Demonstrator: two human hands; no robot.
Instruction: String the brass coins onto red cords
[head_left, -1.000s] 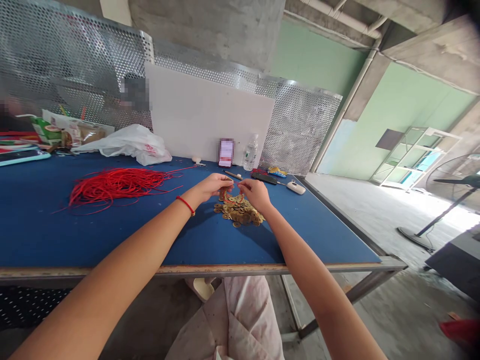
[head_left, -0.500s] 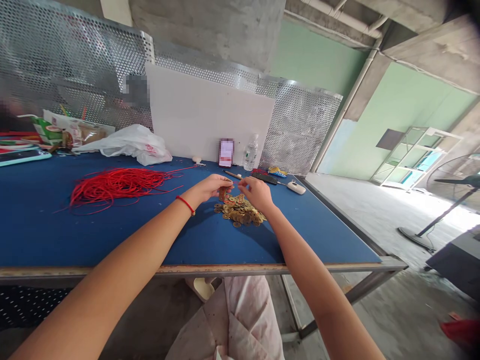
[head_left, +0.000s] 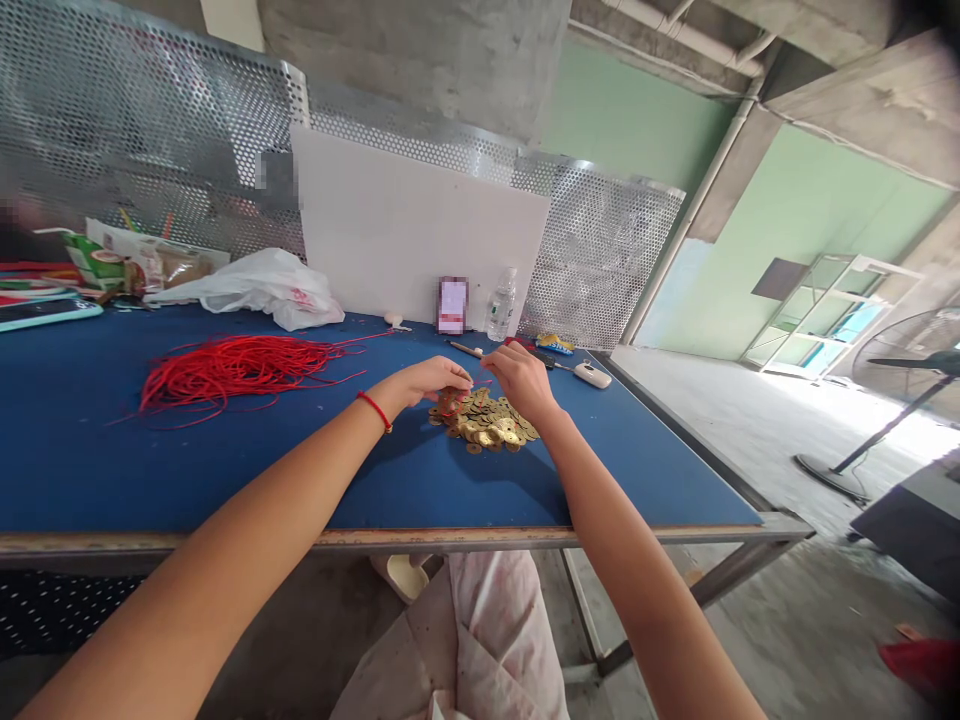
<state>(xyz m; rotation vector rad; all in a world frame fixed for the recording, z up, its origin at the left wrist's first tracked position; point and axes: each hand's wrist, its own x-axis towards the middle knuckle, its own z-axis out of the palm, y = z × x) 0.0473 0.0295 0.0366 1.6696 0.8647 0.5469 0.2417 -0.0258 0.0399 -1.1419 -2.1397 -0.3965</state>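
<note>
1. Specimen: a loose heap of round brass-coloured coins [head_left: 484,422] lies on the table, directly below and between the two hands, overlapping in a low mound.
2. A few coins at the heap's left edge are threaded with thin red cord [head_left: 450,403]; these sit just under the left hand.
3. Left hand [head_left: 427,380]: fingers lie nearly straight and close together, tips angled down toward the threaded coins. Cannot tell whether it grips them.
4. Right hand [head_left: 521,383]: fingers bunched, tips drawn in above the far edge of the heap, close to the left fingertips. Pinch not confirmed; contents hidden.
5. A braided red bracelet [head_left: 373,410] circles the left wrist.
6. Surface: a blue-topped work table [head_left: 225,470] with a metal-edged front rim.
7. Left of the hands: a tangled bundle of red cord [head_left: 240,368], with one long strand running toward the far edge.
8. Beyond the hands: a slim brown-and-silver pen-like tool [head_left: 466,349], a white oval device [head_left: 592,375], and a clear plastic water bottle [head_left: 502,305] before a white board [head_left: 420,225].
9. Far left: a white plastic bag [head_left: 266,290] against a perforated metal panel [head_left: 600,255].
</note>
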